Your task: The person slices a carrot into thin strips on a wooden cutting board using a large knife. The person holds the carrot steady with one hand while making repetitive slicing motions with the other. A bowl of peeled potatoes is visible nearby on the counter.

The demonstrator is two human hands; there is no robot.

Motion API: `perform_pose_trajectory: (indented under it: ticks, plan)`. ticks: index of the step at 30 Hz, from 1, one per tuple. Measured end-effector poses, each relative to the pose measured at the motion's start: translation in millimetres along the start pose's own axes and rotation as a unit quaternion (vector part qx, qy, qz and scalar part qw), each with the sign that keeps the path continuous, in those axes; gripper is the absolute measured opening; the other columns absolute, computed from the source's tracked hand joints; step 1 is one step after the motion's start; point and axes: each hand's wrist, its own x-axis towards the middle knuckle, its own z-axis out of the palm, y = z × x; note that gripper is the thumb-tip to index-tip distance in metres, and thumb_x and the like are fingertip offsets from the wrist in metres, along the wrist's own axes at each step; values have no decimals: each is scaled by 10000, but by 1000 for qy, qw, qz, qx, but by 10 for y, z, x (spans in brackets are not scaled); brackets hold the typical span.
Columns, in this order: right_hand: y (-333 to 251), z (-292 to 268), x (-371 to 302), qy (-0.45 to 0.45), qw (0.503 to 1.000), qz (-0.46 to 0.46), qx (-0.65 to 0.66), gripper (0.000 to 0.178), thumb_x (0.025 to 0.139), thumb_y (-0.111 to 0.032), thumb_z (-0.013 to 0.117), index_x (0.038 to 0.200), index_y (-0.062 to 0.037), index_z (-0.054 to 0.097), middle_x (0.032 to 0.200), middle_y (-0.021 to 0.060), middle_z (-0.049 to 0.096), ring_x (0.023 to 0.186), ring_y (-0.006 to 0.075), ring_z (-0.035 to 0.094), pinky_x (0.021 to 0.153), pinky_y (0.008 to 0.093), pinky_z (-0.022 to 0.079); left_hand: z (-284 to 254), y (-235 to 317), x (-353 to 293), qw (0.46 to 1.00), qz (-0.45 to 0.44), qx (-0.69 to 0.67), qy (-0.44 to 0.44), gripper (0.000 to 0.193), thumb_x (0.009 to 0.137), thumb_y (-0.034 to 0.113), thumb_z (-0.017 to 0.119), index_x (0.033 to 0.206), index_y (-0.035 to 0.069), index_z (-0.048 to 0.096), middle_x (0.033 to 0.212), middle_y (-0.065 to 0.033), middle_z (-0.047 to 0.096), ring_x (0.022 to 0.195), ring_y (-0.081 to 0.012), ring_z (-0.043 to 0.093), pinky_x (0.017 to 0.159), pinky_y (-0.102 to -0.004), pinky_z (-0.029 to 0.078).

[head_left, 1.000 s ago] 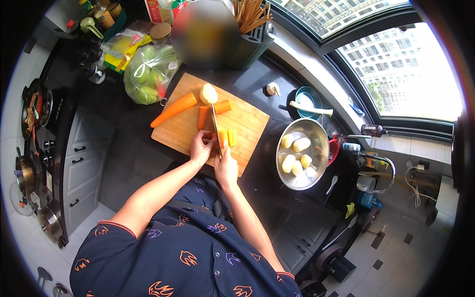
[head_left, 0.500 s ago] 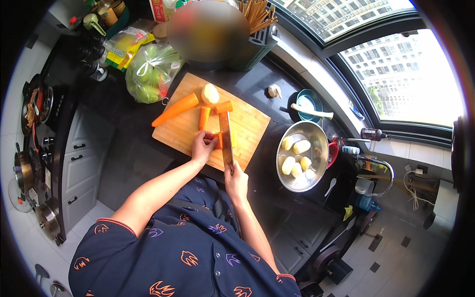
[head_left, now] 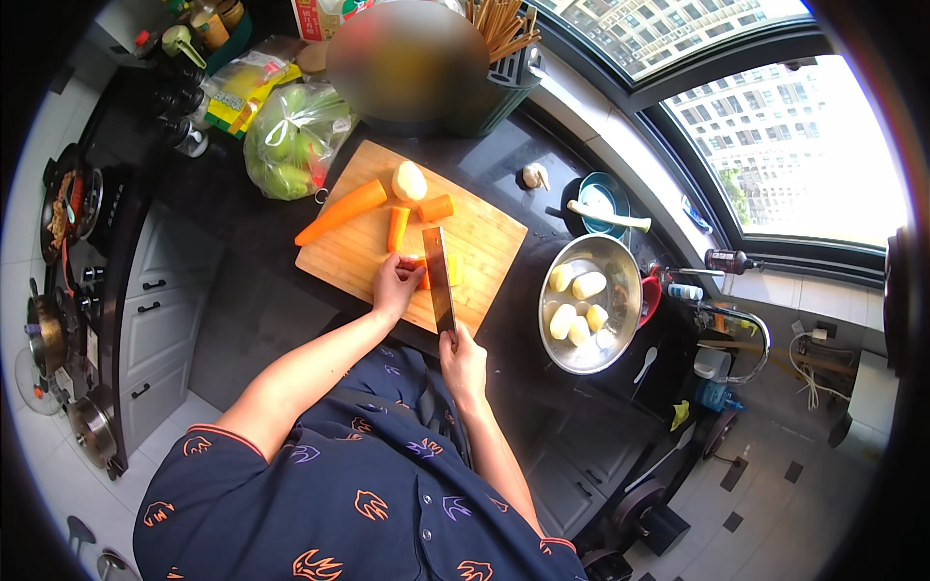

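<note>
My right hand (head_left: 463,366) is closed round the handle of a kitchen knife (head_left: 440,283), its broad blade pointing away from me over the wooden cutting board (head_left: 489,242). Just left of the blade, my left hand (head_left: 394,289) pinches a piece of carrot (head_left: 421,275) against the board. A slice of orange shows on the blade's right side. Beyond the hands lie an upright-lying carrot chunk (head_left: 398,229), a shorter chunk (head_left: 438,207) and a long peeled carrot (head_left: 344,212). At the board's far side sits a peeled potato (head_left: 410,181).
Right of the board, a steel bowl (head_left: 621,334) holds several peeled potatoes. Behind it are a teal pan (head_left: 605,197) with a pale handle and a garlic bulb (head_left: 535,175). A plastic bag of green produce (head_left: 295,145) stands at the far left. A faucet (head_left: 760,339) rises on the right.
The knife has drawn back toward me, its tip now short of the small carrot chunk. My left hand keeps its pinch in nearly the same place.
</note>
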Motion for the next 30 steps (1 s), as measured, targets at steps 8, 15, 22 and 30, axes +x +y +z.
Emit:
perform_pose_trajectory:
  ticks: [8, 15, 22, 30]
  plan:
    - [-20, -30, 21, -13, 1000, 4, -9, 164, 987, -175, 594, 1010, -13, 602, 786, 279, 649, 794, 462, 674, 660, 489, 529, 36, 34, -17, 1000, 1, -20, 21, 236, 869, 116, 809, 951, 28, 607, 841, -28, 671, 707, -98, 636, 656, -249, 533]
    - [13, -27, 68, -21, 999, -7, -23, 149, 990, -171, 580, 1023, -26, 588, 788, 292, 651, 803, 483, 664, 664, 520, 527, 35, 151, -50, 999, 6, 11, 31, 251, 856, 120, 823, 925, 29, 600, 791, -19, 651, 687, -92, 612, 644, -248, 526]
    - [-43, -33, 147, -43, 998, -3, -41, 184, 980, -168, 595, 1070, -8, 583, 837, 286, 676, 811, 466, 680, 667, 485, 542, 32, 153, -59, 999, 1, 27, 36, 247, 853, 118, 824, 912, 24, 603, 774, -22, 641, 684, -93, 606, 639, -248, 519]
    - [5, 74, 260, -32, 997, -19, -61, 121, 995, -175, 551, 1012, -55, 553, 764, 302, 647, 768, 503, 652, 656, 582, 514, 40, 118, -60, 999, -4, 14, 38, 244, 856, 106, 818, 920, 15, 601, 794, -31, 649, 710, -100, 621, 654, -253, 525]
